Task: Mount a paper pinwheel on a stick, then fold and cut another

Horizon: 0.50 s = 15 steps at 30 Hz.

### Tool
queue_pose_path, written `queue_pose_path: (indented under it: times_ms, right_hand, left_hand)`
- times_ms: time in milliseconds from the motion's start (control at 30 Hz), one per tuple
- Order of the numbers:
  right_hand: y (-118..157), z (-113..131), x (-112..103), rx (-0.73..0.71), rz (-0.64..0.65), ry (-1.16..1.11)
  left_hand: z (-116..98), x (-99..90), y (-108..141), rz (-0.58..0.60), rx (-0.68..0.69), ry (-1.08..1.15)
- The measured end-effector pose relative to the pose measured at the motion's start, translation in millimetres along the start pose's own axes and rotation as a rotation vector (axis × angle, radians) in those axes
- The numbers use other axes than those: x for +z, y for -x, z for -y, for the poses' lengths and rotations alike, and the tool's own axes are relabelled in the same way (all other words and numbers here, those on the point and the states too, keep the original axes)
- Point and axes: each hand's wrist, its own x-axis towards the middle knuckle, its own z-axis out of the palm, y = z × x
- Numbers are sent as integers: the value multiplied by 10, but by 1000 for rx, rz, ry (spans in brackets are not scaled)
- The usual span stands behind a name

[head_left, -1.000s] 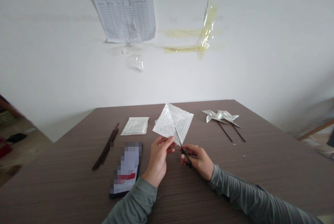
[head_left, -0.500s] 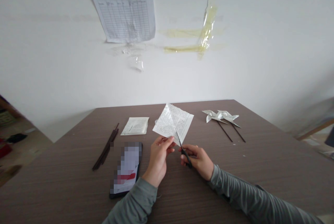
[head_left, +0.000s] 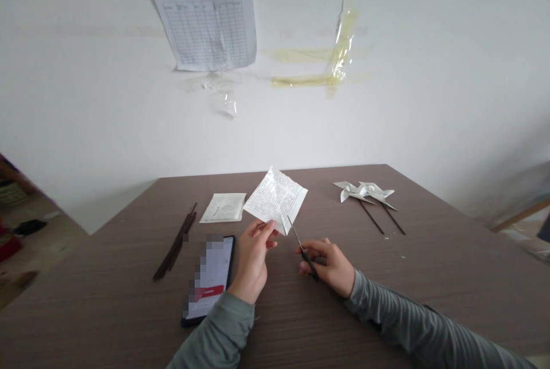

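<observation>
A square of printed paper [head_left: 276,197], creased diagonally, is held up by its lower edge in my left hand [head_left: 256,254], thumb on top. My right hand [head_left: 329,263] is closed round the black handles of the scissors [head_left: 308,260]. Their blades point up and left, and the tips are close to the paper's lower right edge. Whether the tips touch the paper I cannot tell.
Left of my hands are a stack of printed paper squares [head_left: 223,208], dark thin sticks [head_left: 175,246] and a phone [head_left: 210,280]. Two paper pinwheels [head_left: 363,192] on sticks lie at the right of the brown table [head_left: 429,277]. A printed sheet [head_left: 206,28] hangs on the wall.
My left hand has moved the paper a little to the left, off the scissors' blades. The scissors have tilted slightly and now stand beside the paper's edge instead of across its lower corner.
</observation>
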Motion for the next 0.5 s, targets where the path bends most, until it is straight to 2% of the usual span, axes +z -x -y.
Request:
queue_pose_path:
  times_ms: [133, 333, 500]
  right_hand:
    - [-15, 9, -138, -63, -118, 119]
    - [-188, -57, -295, -53, -463, 29]
    - [-286, -119, -366, -5, -553, -84]
  left_hand:
    - [-12, -44, -49, -46, 5, -36]
    - [26, -89, -76, 43, -32, -129]
    - [36, -96, -65, 112, -39, -181]
